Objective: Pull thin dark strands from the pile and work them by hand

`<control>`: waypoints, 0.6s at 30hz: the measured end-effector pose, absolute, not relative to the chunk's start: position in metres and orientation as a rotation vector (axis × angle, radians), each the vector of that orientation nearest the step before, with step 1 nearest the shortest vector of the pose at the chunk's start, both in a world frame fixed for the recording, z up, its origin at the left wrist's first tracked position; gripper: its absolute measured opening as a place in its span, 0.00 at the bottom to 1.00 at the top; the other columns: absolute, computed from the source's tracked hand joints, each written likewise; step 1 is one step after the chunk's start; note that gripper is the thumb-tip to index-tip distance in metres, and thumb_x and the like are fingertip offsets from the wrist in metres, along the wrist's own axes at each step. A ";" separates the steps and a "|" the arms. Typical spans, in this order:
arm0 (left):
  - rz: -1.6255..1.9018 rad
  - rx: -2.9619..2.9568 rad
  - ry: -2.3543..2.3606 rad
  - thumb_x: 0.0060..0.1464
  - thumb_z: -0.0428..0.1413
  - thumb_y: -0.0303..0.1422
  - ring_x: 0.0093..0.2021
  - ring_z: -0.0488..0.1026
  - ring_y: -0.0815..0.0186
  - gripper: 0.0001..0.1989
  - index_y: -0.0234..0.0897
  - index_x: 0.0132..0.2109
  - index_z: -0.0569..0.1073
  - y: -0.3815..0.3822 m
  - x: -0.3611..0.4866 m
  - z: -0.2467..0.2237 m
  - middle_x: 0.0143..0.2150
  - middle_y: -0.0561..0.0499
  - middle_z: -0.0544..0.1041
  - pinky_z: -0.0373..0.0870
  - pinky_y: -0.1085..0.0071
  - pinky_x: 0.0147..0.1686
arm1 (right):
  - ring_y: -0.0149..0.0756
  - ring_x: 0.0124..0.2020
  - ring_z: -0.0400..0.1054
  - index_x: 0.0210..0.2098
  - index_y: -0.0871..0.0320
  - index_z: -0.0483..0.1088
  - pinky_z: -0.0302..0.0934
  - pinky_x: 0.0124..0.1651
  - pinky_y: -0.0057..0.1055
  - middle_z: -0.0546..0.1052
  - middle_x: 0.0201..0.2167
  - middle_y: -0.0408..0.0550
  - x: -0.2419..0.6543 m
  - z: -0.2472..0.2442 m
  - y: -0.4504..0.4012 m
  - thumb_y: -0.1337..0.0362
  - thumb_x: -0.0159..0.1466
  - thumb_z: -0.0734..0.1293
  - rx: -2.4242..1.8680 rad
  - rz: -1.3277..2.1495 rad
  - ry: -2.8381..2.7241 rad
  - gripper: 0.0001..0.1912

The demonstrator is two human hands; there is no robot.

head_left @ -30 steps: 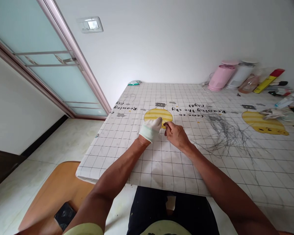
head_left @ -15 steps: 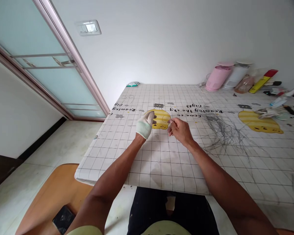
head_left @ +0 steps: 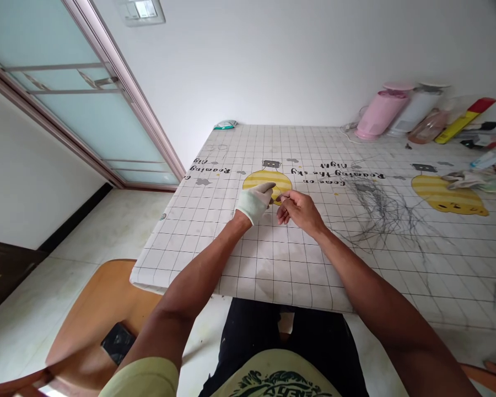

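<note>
My left hand (head_left: 257, 201), in a white glove with greyish fingertips, hovers over the yellow striped balloon print (head_left: 258, 177) of the tablecloth. Its index finger points toward my right hand, and the other fingers are curled. My bare right hand (head_left: 298, 209) is close beside it, thumb and index finger pinched together, with a ring on one finger. Whatever is between the fingertips is too fine to make out. To the right of my hands, a loose tangle of thin dark strands (head_left: 382, 207) is spread over the checked tablecloth (head_left: 314, 270).
Along the wall stand a pink cylinder (head_left: 382, 113), a white cylinder (head_left: 417, 110), a clear bottle (head_left: 425, 128) and a yellow-and-red box (head_left: 465, 121). A crumpled glove (head_left: 471, 179) lies at right. A green-and-white packet (head_left: 225, 125) sits at the far left corner. A wooden chair (head_left: 95, 298) holds a dark object (head_left: 118, 343).
The view has tilted down a little. My gloved left hand has come nearer to my right hand, its index finger now stretched toward it. My right hand stays pinched.
</note>
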State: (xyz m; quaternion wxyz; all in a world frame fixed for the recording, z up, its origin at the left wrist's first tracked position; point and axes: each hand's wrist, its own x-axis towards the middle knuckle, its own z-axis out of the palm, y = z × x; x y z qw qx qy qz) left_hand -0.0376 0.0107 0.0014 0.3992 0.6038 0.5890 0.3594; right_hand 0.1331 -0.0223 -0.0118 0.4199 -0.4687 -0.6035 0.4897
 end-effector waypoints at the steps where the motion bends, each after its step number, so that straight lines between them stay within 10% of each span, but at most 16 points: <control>1: 0.919 1.538 1.516 0.70 0.51 0.32 0.32 0.79 0.68 0.21 0.44 0.62 0.82 0.011 -0.038 0.000 0.38 0.52 0.85 0.75 0.73 0.38 | 0.39 0.22 0.77 0.43 0.57 0.71 0.68 0.24 0.31 0.81 0.25 0.47 0.134 -0.011 -0.022 0.55 0.73 0.66 -1.171 1.235 -1.518 0.10; 18: 1.009 1.503 1.627 0.71 0.49 0.32 0.33 0.81 0.67 0.21 0.42 0.62 0.81 0.010 -0.034 0.000 0.35 0.52 0.84 0.75 0.72 0.41 | 0.36 0.18 0.74 0.46 0.54 0.68 0.66 0.22 0.30 0.77 0.22 0.41 0.130 -0.019 -0.023 0.51 0.76 0.63 -1.220 1.097 -1.607 0.13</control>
